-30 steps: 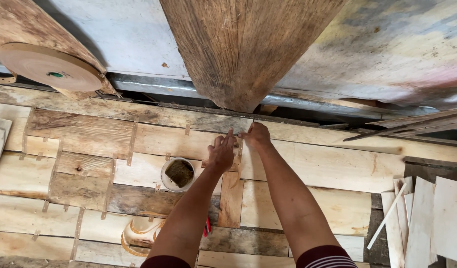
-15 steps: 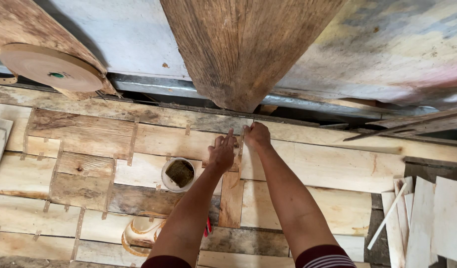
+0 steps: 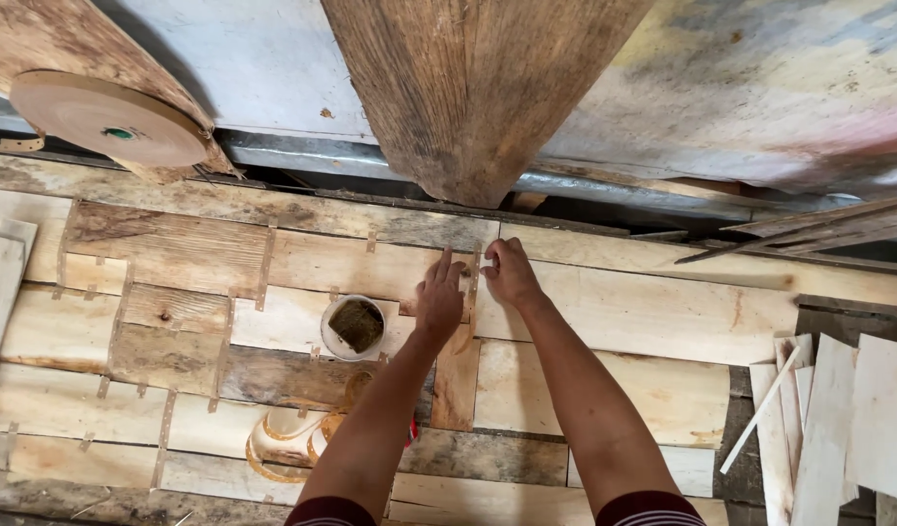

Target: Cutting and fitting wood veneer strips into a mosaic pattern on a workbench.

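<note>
Left hand (image 3: pixel 438 300) lies flat, fingers spread, pressing on the patchwork sheet of pale and grey wood veneer pieces (image 3: pixel 614 312). Right hand (image 3: pixel 510 272) just beside it, fingertips pinched on a narrow strip of brown perforated tape (image 3: pixel 474 292) that runs down a vertical seam between the two hands. The seam sits near the far edge of the sheet, below the thick weathered wooden post (image 3: pixel 477 88).

Around: small white round bowl with a dark sponge (image 3: pixel 352 326) just left of the left wrist. Loose coil of brown tape (image 3: pixel 287 438) near the left forearm, partly hidden by it. Large flat roll of brown paper tape (image 3: pixel 105 119) at far left, well apart. Stack of loose pale veneer offcuts (image 3: pixel 838 419) at right. The post overhangs the far edge of the sheet, close to the fingers.
</note>
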